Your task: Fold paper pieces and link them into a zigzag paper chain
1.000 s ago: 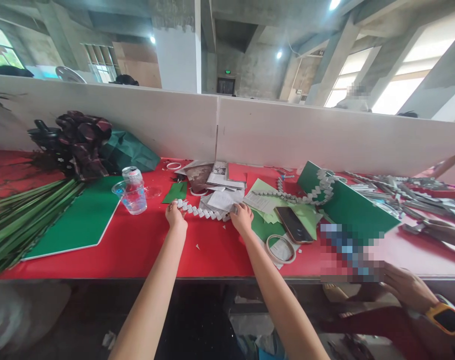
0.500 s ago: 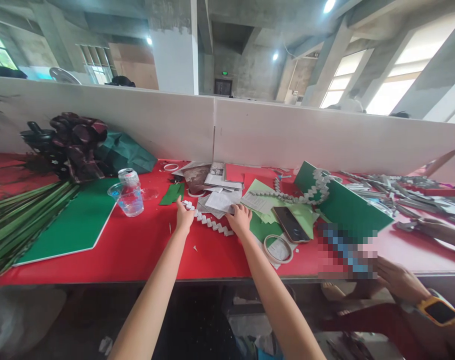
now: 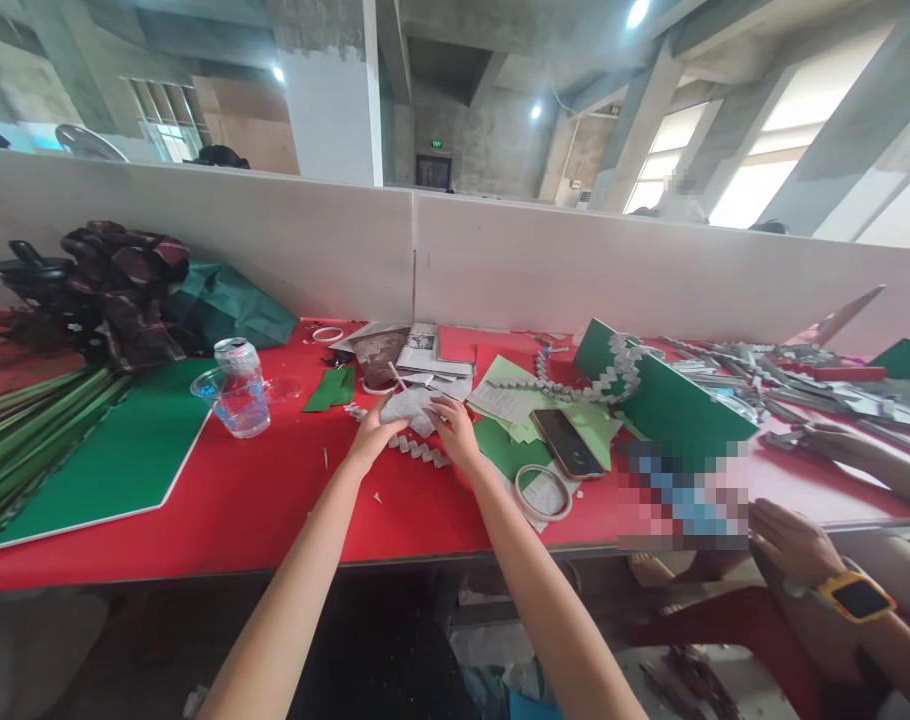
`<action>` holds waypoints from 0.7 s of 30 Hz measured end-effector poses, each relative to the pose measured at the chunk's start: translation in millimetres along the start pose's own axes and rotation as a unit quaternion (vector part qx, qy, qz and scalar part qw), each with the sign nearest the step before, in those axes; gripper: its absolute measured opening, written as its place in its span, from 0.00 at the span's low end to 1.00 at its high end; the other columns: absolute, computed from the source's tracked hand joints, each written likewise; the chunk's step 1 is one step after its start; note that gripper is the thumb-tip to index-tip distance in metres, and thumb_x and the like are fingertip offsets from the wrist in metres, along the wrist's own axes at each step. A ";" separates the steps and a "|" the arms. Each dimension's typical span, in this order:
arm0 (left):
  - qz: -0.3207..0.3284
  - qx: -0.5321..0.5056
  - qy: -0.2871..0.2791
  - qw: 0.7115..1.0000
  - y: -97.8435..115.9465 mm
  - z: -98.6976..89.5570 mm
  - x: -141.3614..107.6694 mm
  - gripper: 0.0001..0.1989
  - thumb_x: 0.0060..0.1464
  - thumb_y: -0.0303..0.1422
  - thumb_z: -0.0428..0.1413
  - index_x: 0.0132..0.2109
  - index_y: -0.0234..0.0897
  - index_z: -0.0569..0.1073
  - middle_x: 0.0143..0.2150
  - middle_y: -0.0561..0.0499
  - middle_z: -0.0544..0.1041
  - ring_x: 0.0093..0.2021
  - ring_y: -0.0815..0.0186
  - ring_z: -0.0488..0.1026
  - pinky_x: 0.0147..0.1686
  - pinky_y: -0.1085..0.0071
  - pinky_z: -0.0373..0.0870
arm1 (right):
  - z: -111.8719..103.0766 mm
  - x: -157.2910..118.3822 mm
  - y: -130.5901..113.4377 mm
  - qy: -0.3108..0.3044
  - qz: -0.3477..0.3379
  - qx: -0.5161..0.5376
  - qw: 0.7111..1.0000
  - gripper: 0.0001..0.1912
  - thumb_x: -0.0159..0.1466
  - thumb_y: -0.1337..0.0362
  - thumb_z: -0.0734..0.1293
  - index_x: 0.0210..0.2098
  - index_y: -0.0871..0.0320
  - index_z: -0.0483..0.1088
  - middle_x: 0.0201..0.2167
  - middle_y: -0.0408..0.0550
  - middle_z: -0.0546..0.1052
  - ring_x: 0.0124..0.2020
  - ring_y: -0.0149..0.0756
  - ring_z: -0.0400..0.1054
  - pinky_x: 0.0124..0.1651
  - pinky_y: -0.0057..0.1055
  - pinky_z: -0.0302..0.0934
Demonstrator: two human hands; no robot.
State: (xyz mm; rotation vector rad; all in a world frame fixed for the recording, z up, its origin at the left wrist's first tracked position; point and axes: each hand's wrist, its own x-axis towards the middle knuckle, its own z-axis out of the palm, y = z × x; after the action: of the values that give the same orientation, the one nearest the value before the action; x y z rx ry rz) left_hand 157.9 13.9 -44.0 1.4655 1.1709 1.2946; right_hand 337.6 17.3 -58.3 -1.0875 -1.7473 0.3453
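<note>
Green board (image 3: 117,460) is laid far left on the red table (image 3: 275,500), with a plastic cup (image 3: 236,402) and can (image 3: 234,353) beside it. A folded paper chain (image 3: 417,450), white-grey, zigzag-pleated, narrow, is stretched flat near table centre. Its left end is covered by the left hand (image 3: 372,435); whether it is pinched cannot be told. Right hand (image 3: 455,432) is pressed on the chain's right part, fingers curled. Phone (image 3: 566,442) and tape roll (image 3: 543,491) are seen further right.

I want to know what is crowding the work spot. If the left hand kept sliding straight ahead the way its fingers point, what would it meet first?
Probably the crumpled printed paper lying just beyond the left hand, then the stack of printed sheets behind it. Depth is hard to judge; the fingertips may already touch the paper.
</note>
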 end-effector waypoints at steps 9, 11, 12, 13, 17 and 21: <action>-0.034 -0.186 -0.139 0.972 6.5 7.7 -7.6 0.28 0.46 0.39 0.64 0.53 0.35 0.71 0.46 0.45 0.76 0.48 0.57 0.72 0.48 0.63 0.66 | -0.3 -3.7 -13.2 -0.122 -0.028 0.123 0.984 0.10 0.62 0.63 0.66 0.41 0.49 0.78 0.53 0.47 0.72 0.59 0.46 0.60 0.61 0.47 0.52; -0.039 -0.217 -0.143 0.965 9.6 8.0 -8.8 0.32 0.46 0.38 0.64 0.58 0.38 0.68 0.49 0.45 0.75 0.48 0.57 0.72 0.47 0.64 0.67 | -1.5 -4.3 -15.1 -0.125 -0.024 0.128 0.984 0.10 0.62 0.61 0.66 0.40 0.49 0.78 0.55 0.48 0.71 0.60 0.46 0.60 0.61 0.47 0.52; -0.043 -0.229 -0.139 0.962 11.2 8.2 -9.5 0.34 0.46 0.38 0.64 0.60 0.40 0.65 0.51 0.45 0.75 0.49 0.58 0.72 0.47 0.64 0.67 | -1.7 -4.6 -15.7 -0.124 -0.021 0.127 0.984 0.10 0.62 0.61 0.66 0.40 0.49 0.78 0.55 0.48 0.71 0.60 0.46 0.59 0.62 0.47 0.52; -0.048 -0.238 -0.133 0.961 12.6 8.4 -10.2 0.36 0.46 0.37 0.64 0.62 0.41 0.63 0.53 0.46 0.74 0.49 0.58 0.72 0.47 0.64 0.67 | -1.6 -4.8 -16.4 -0.121 -0.021 0.125 0.985 0.09 0.62 0.60 0.66 0.40 0.49 0.78 0.55 0.48 0.71 0.60 0.46 0.59 0.62 0.47 0.52; -0.066 -0.233 -0.066 0.968 14.5 9.5 -9.9 0.40 0.43 0.36 0.65 0.63 0.42 0.61 0.53 0.46 0.75 0.49 0.58 0.72 0.46 0.64 0.68 | -1.3 -4.3 -20.8 -0.121 -0.036 0.109 0.986 0.11 0.61 0.55 0.67 0.40 0.49 0.77 0.54 0.47 0.71 0.60 0.46 0.58 0.62 0.47 0.50; -0.065 -0.199 0.034 0.977 13.7 8.1 -6.5 0.34 0.41 0.34 0.65 0.57 0.36 0.68 0.45 0.46 0.78 0.45 0.58 0.74 0.43 0.67 0.69 | -2.7 -3.0 -23.9 -0.093 -0.010 0.118 0.989 0.15 0.63 0.51 0.64 0.36 0.53 0.77 0.48 0.50 0.74 0.55 0.44 0.63 0.60 0.42 0.52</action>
State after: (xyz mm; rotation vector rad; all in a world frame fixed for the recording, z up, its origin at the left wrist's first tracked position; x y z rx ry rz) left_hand 167.4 4.5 -33.1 1.0441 0.9620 1.4006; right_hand 328.0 1.1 -43.1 -0.8890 -1.8256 0.6408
